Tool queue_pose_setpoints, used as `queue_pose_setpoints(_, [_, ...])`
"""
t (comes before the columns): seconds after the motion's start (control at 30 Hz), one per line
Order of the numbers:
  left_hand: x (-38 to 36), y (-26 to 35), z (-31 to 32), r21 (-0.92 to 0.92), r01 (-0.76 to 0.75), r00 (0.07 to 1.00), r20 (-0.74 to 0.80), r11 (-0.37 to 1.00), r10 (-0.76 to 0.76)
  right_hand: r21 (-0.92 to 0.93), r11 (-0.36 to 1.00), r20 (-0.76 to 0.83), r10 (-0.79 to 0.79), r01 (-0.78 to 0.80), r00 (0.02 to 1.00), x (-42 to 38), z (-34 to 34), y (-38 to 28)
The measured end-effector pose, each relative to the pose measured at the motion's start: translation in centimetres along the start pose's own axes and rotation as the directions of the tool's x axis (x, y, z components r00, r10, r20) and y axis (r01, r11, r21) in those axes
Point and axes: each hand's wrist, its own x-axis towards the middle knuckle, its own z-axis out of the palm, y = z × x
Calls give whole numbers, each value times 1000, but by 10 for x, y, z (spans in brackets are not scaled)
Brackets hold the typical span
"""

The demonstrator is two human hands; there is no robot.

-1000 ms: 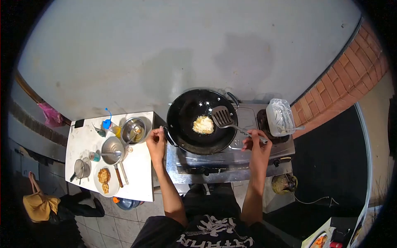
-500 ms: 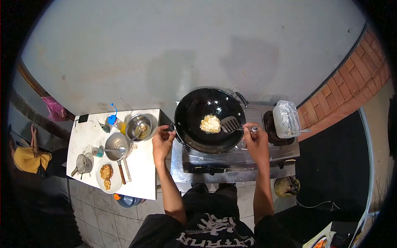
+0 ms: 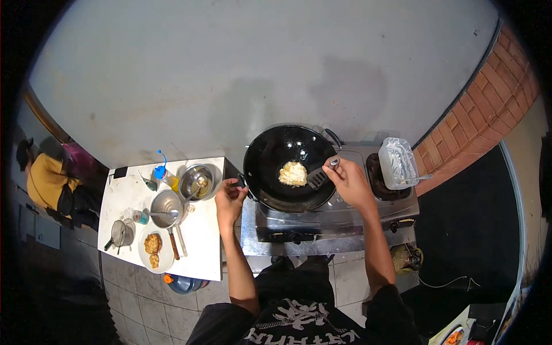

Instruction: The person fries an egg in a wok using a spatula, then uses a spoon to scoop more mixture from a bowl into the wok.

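Note:
A black wok [image 3: 270, 149] sits on the left burner of a steel gas stove [image 3: 339, 230]. Near its middle lies a pale, yellowish egg-like piece of food [image 3: 293, 173], with shiny oil around it. My left hand [image 3: 230, 201] grips the wok's left handle [image 3: 242, 181]. In my right hand [image 3: 350, 179] is the handle of a slotted spatula [image 3: 316, 178]. The spatula's dark blade reaches down into the wok, just right of the food, and is tilted steeply.
On the white table [image 3: 201, 247] at left stand a plate [image 3: 164, 259] with browned fried pieces, a saucepan [image 3: 167, 201], a steel bowl [image 3: 187, 179], an oil bottle [image 3: 167, 176] and a strainer [image 3: 119, 233]. A plastic container [image 3: 398, 164] rests over the right burner. A person in yellow [image 3: 46, 179] is at far left.
My right hand has lifted and turned, tipping the spatula more upright beside the food. My left hand stays at the wok handle. The person at far left has moved up in view.

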Motion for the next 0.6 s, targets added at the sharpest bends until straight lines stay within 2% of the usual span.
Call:
queue_pose_setpoints(0.07, [-3,6,0,45,-7,1000,-6,999,7,21,1000,9,-8,8,1000,3,2,2])
queue_pose_setpoints(0.13, [-2,5,1,39,-16,1000,-19,999,17,153,988,23,-39,35,999,5,2,2])
queue_pose_setpoints(0.17, [-3,4,1,40,-16,1000,-22,999,17,154,987,25,-42,37,999,7,3,6])
queue_pose_setpoints(0.23, [-4,6,1,76,-26,999,-42,997,29,309,948,-17,-74,76,997,9,7,11])
queue_pose_setpoints(0.47, [-11,21,-1,137,-50,996,-72,989,61,405,914,8,-32,26,999,9,9,8])
queue_pose_setpoints(0.6, [-17,27,1,169,-8,993,-117,986,28,467,883,-55,-31,53,998,16,14,15])
